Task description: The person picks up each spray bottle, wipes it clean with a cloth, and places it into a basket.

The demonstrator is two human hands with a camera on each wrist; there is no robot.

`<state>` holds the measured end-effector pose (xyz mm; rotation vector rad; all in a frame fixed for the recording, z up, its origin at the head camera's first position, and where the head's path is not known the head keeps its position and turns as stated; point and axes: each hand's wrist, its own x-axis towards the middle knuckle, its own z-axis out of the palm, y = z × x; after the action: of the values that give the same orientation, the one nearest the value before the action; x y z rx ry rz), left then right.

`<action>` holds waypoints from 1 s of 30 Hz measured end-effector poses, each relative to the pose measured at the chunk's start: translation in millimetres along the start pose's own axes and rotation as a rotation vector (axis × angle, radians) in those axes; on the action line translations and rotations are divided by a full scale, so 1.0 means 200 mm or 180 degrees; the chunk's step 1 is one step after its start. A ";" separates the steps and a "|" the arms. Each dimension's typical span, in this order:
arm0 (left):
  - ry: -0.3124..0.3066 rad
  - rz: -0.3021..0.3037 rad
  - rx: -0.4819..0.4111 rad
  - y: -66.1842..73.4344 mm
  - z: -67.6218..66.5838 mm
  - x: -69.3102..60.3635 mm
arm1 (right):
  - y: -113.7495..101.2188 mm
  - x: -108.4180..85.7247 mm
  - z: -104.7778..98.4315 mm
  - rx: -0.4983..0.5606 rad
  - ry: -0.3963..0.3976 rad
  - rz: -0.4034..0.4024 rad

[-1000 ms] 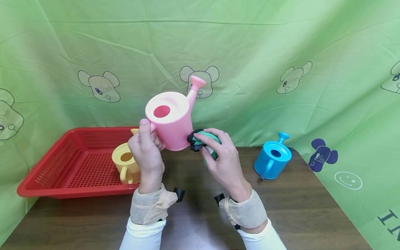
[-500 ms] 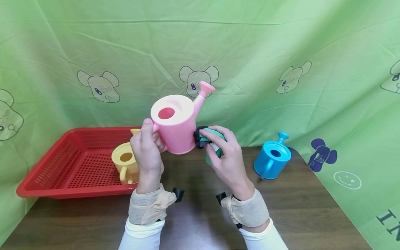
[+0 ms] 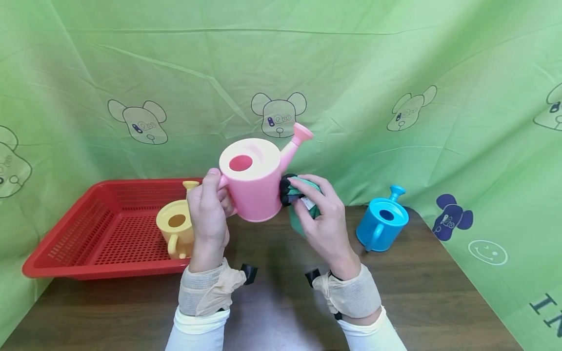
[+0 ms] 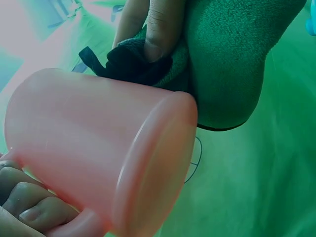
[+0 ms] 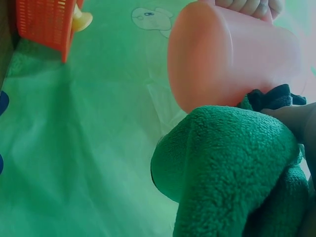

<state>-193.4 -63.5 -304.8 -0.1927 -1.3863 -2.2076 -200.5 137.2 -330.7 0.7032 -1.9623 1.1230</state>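
Observation:
My left hand (image 3: pixel 208 214) grips the handle of a pink watering can (image 3: pixel 254 195), holding it upright above the table with its spout up to the right. In my right hand (image 3: pixel 325 219) is a bunched green cloth with dark edging (image 3: pixel 297 225), pinched between thumb and fingers. The cloth touches the can's side below the spout. Seen from the left wrist, the fuzzy green cloth (image 4: pixel 222 64) hangs past the base of the pink can (image 4: pixel 84 128). The right wrist view shows the cloth (image 5: pixel 237 153) folded below the can (image 5: pixel 261 54).
A red perforated basket (image 3: pixel 110 270) stands on the left of the brown table (image 3: pixel 421 302). Inside it, a yellow watering can (image 3: pixel 169 214) sits at the right end, partly behind my left hand. To the right is a blue watering can (image 3: pixel 382 224). A green printed curtain (image 3: pixel 351 63) hangs behind.
The pink can has shifted right and slightly down, its spout leaning further right. My right hand and the cloth have moved a little right with it. The basket and other cans stay put.

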 end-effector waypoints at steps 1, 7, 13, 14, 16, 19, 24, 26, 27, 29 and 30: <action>-0.0010 -0.0029 -0.0003 0.00 0.00 0.00 | 0.00 0.00 0.00 0.0021 0.0018 0.0012; -0.0082 -0.0112 0.0021 0.00 0.01 -0.01 | 0.00 0.01 -0.01 0.0045 0.0137 0.0055; -0.0151 -0.0137 0.0056 0.00 0.02 -0.02 | 0.01 0.01 -0.02 0.0058 0.0224 0.0066; -0.0167 -0.0145 0.0069 0.00 0.02 -0.02 | 0.01 0.01 -0.02 0.0059 0.0232 0.0067; -0.0199 -0.0157 0.0096 0.00 0.02 -0.02 | 0.02 0.00 -0.03 0.0058 0.0275 0.0062; -0.0252 -0.0166 0.0121 0.00 0.03 -0.03 | 0.03 0.00 -0.03 0.0050 0.0335 0.0067; -0.0309 -0.0137 0.0109 0.00 0.04 -0.03 | 0.03 0.01 -0.03 0.0033 0.0395 0.0083; -0.0320 -0.0121 0.0113 0.00 0.04 -0.03 | 0.03 0.01 -0.03 0.0023 0.0406 0.0093; -0.0326 -0.0114 0.0118 0.00 0.04 -0.04 | 0.03 0.01 -0.03 0.0010 0.0405 0.0101; -0.0340 -0.0099 0.0149 0.00 0.04 -0.04 | 0.03 0.01 -0.03 0.0003 0.0430 0.0113; -0.0346 -0.0092 0.0178 0.00 0.04 -0.04 | 0.03 0.01 -0.03 -0.0009 0.0438 0.0115</action>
<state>-188.3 -53.3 -304.2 -0.2779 -1.5161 -2.2076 -203.5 145.7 -330.1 0.5754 -1.8667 1.1589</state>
